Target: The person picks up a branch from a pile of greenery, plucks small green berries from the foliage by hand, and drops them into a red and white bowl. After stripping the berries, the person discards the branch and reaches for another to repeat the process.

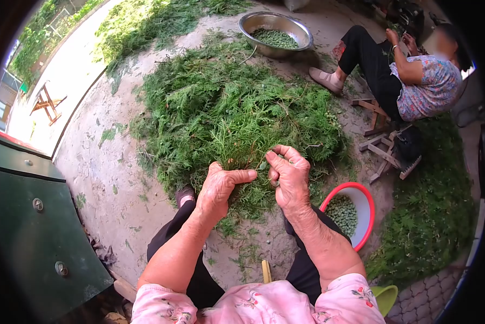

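Observation:
My left hand is closed on a leafy evergreen sprig, its thumb laid across the stem end. Close beside it, my right hand pinches at the sprig's right side, with a small green cone at its fingertips. Both hands are above a large heap of cut evergreen branches on the ground. By my right knee stands a white basin with a red rim, holding many small green cones.
A metal basin with green cones stands beyond the heap. At right, a seated person handles something small. A wooden stool stands nearer, and more greenery lies along the right. A dark green panel borders my left.

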Action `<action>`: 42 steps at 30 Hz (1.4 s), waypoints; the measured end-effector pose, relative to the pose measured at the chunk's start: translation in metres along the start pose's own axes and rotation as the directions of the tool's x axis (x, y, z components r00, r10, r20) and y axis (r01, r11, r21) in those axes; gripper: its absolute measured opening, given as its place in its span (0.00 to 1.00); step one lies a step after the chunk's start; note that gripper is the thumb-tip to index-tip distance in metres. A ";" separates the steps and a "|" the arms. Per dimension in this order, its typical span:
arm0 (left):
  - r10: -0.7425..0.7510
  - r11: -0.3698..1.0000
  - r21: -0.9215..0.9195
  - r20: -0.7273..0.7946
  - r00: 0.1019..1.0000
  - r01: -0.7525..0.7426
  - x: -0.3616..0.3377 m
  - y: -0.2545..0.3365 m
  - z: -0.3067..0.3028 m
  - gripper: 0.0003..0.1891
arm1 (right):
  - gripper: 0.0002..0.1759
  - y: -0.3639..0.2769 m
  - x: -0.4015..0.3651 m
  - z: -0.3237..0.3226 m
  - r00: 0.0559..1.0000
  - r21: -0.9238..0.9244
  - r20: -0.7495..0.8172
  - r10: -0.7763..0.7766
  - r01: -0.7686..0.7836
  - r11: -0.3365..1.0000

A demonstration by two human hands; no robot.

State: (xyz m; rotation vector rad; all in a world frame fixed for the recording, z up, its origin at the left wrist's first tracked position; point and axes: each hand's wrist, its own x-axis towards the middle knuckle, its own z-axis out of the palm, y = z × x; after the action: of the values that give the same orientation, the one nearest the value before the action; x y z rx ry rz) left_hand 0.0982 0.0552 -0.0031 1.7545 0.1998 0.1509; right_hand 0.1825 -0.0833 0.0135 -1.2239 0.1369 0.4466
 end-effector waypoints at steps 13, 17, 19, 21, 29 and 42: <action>0.358 0.856 0.362 0.100 0.928 -0.369 -0.002 0.017 -0.005 0.08 | 0.06 0.000 0.006 -0.013 0.946 0.417 0.204 0.253 -0.317 0.852; 0.333 0.869 0.366 0.068 0.941 -0.334 -0.002 0.016 -0.007 0.06 | 0.06 -0.006 0.004 -0.011 0.927 0.371 0.269 0.263 -0.352 0.860; 0.437 0.824 0.352 0.102 0.894 -0.443 -0.001 0.014 -0.009 0.07 | 0.05 -0.009 0.004 -0.011 0.932 0.357 0.270 0.241 -0.329 0.874; 0.441 0.812 0.375 0.108 0.891 -0.447 -0.001 0.012 -0.008 0.07 | 0.05 -0.010 0.004 -0.013 0.937 0.342 0.272 0.219 -0.306 0.888; 0.525 0.726 0.488 0.061 0.849 -0.484 0.004 -0.016 -0.025 0.21 | 0.06 -0.031 0.010 -0.023 0.866 0.291 0.461 0.191 -0.351 0.890; -0.052 0.999 -0.010 -0.032 0.998 0.052 0.002 -0.006 -0.003 0.21 | 0.12 -0.018 0.001 -0.010 0.930 -0.120 0.306 0.201 -0.172 0.978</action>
State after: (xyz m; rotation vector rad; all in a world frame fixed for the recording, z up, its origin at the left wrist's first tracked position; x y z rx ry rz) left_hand 0.0991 0.0596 -0.0080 1.7367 0.2673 0.1425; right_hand 0.1918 -0.0974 0.0259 -1.2169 -0.0442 0.8184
